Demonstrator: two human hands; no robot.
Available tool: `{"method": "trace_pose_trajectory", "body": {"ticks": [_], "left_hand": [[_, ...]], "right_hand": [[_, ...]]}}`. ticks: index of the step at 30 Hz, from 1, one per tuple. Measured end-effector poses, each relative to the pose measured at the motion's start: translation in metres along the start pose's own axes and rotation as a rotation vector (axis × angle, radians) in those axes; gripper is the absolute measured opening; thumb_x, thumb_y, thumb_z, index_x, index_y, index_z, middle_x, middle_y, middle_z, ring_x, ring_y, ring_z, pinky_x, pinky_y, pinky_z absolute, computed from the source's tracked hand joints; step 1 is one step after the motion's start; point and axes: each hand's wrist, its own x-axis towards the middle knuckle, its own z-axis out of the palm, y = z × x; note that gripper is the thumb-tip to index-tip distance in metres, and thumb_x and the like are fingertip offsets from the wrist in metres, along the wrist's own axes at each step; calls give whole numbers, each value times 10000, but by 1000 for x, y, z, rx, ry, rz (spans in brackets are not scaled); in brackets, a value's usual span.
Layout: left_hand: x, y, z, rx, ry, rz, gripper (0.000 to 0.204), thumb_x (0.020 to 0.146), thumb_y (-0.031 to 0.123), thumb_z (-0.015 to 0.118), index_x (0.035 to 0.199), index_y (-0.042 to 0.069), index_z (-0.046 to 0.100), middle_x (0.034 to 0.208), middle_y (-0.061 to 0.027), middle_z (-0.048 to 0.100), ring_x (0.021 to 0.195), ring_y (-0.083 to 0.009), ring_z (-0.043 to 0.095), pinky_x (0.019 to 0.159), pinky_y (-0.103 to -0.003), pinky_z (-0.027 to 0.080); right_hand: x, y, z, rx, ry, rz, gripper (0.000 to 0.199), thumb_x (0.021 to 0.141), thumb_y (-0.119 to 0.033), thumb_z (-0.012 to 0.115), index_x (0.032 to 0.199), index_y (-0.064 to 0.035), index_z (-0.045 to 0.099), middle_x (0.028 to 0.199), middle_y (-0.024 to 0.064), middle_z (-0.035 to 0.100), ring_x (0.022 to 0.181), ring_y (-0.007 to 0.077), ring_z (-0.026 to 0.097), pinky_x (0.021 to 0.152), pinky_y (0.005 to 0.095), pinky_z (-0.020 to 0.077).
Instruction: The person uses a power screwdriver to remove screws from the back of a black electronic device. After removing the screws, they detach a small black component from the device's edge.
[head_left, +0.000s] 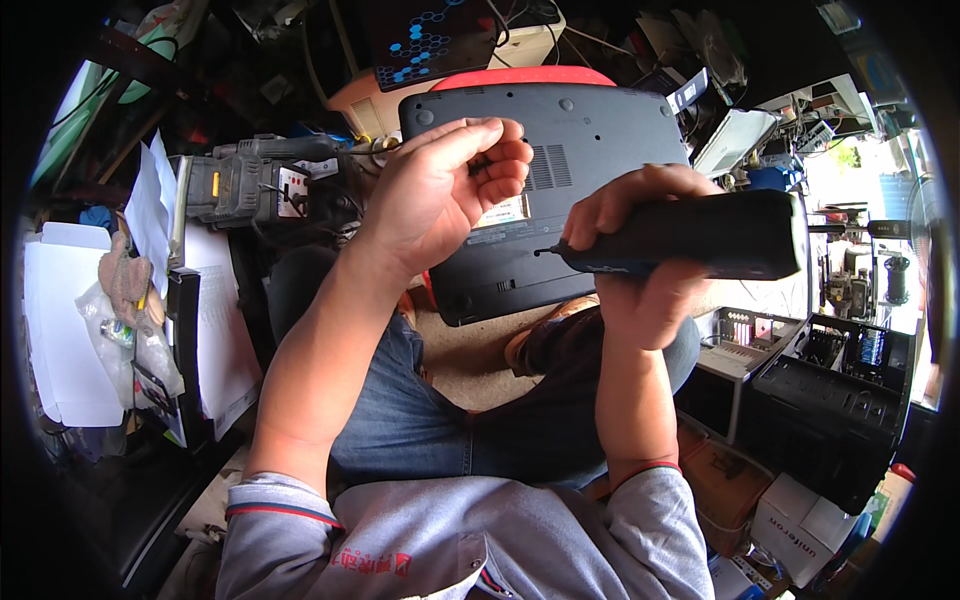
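First, right hand [648,308]: closed round black tool [720,235], likely rigid, best gripped by its thick body. Left hand [445,190]: loosely curled, contents unclear. Beneath, laptop [630,145], upturned: probably stiff, smooth, held best by opposite edges.

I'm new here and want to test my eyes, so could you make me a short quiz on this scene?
1. Which hand grips the black handheld tool? a) left b) right c) both
2. True or false: the laptop lies with its underside facing up.
3. Fill in: the tool's thin tip points toward the person's ____.

Key: 1. b, the right hand; 2. true; 3. left.
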Motion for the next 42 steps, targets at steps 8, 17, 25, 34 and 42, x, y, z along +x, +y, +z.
{"method": "trace_pose_trajectory", "body": {"ticks": [8, 17, 25, 34, 42], "left_hand": [[-5, -12, 16, 395, -153, -277, 279, 992, 233, 507, 1012, -20, 624, 903, -86, 640, 756, -107, 595, 695, -230, 504], [2, -33, 32, 293, -310, -477, 249, 949, 267, 610, 893, 25, 597, 765, -15, 617, 625, -55, 553, 572, -180, 455], [14, -36, 36, 183, -121, -316, 168, 998, 168, 498, 957, 23, 572, 850, -34, 588, 683, -59, 538, 614, -191, 462], [22, -37, 32, 77, -91, -267, 193, 955, 59, 453, 1093, -10, 568, 890, -41, 604, 740, -91, 569, 682, -217, 495], [20, -36, 33, 88, -85, -228, 192, 966, 114, 477, 1082, 7, 587, 882, -27, 613, 767, -96, 588, 705, -224, 505]], "right_hand": [[15, -26, -24, 133, -111, -298, 722, 944, -640, 335, 1324, -37, 445, 923, 121, 507, 687, 214, 540, 594, 373, 456], [13, -48, -42, 163, 24, -351, 719, 942, -650, 318, 1310, -63, 506, 926, 82, 498, 678, 190, 506, 599, 365, 433], [-5, -35, -88, 10, 297, -315, 612, 918, -528, 556, 1268, -31, 481, 881, 137, 559, 712, 252, 594, 636, 380, 497], [-7, -5, -86, -74, 279, -202, 543, 860, -378, 697, 1200, 7, 518, 845, 112, 581, 703, 188, 591, 637, 307, 481], [-5, -2, -86, -81, 224, -198, 456, 863, -245, 682, 1180, 38, 516, 828, 110, 587, 697, 171, 586, 633, 288, 479]]}}
